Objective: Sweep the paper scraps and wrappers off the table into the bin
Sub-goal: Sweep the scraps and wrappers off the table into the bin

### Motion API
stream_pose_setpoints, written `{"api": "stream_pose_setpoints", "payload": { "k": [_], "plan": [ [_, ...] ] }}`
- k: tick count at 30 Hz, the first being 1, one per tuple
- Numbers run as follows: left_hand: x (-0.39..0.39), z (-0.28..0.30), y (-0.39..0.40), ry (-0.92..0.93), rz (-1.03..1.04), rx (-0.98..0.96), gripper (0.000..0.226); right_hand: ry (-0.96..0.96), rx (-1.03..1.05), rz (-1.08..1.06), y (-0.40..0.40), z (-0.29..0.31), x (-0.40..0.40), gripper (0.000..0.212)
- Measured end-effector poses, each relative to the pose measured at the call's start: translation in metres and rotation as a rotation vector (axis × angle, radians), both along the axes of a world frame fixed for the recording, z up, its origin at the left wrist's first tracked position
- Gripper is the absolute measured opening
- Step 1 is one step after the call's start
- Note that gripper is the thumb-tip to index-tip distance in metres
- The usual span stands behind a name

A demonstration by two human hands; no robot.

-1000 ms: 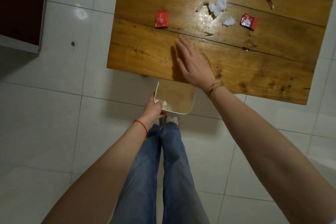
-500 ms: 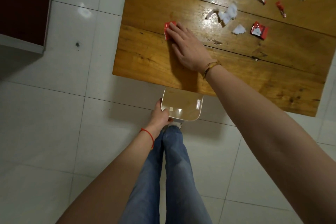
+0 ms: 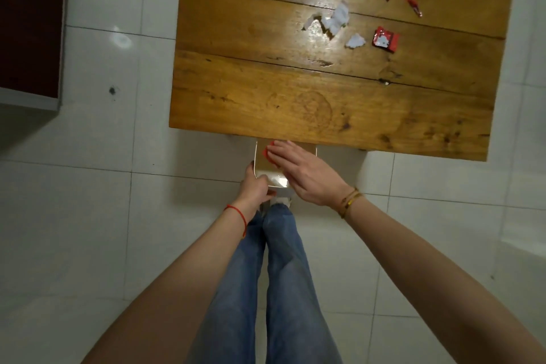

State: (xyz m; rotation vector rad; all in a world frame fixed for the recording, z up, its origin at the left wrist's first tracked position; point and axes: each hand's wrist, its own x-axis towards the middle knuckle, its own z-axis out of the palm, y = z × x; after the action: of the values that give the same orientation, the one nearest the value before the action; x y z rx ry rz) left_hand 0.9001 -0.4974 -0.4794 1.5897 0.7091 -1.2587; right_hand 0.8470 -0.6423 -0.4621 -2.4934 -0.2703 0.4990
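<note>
Flat, open right hand [image 3: 307,174] drops a light, flimsy red foil wrapper [image 3: 269,154] at the wooden bench's [image 3: 295,115] near edge into the small white plastic bin [image 3: 260,165], whose rim the left hand [image 3: 255,190] grips.

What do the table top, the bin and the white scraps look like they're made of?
Table: wooden planks, glossy varnish; grain, knots, seams and a light glare show. Bin, held by the left hand: probably smooth pale plastic with a thin rounded rim, though the look leaves that open. White scraps: crumpled tissue or thin paper, soft torn edges.
</note>
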Motion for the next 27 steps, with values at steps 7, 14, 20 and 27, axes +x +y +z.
{"api": "stream_pose_setpoints", "payload": {
  "k": [7, 14, 20, 27],
  "plan": [
    [-0.012, 0.006, 0.001, 0.016, -0.072, -0.004, 0.054, -0.031, -0.029, -0.219, -0.007, 0.014, -0.024, 0.051],
    [-0.026, 0.015, -0.016, 0.054, -0.075, -0.017, 0.056, -0.086, -0.156, -0.453, -0.057, 0.021, -0.011, 0.054],
    [-0.035, 0.01, -0.05, 0.085, -0.007, -0.015, 0.059, -0.083, -0.158, -0.508, -0.113, 0.021, 0.016, 0.056],
    [-0.046, -0.003, -0.072, 0.049, 0.095, -0.002, 0.06, -0.051, -0.185, -0.396, -0.175, 0.009, 0.073, 0.061]
  ]
}}
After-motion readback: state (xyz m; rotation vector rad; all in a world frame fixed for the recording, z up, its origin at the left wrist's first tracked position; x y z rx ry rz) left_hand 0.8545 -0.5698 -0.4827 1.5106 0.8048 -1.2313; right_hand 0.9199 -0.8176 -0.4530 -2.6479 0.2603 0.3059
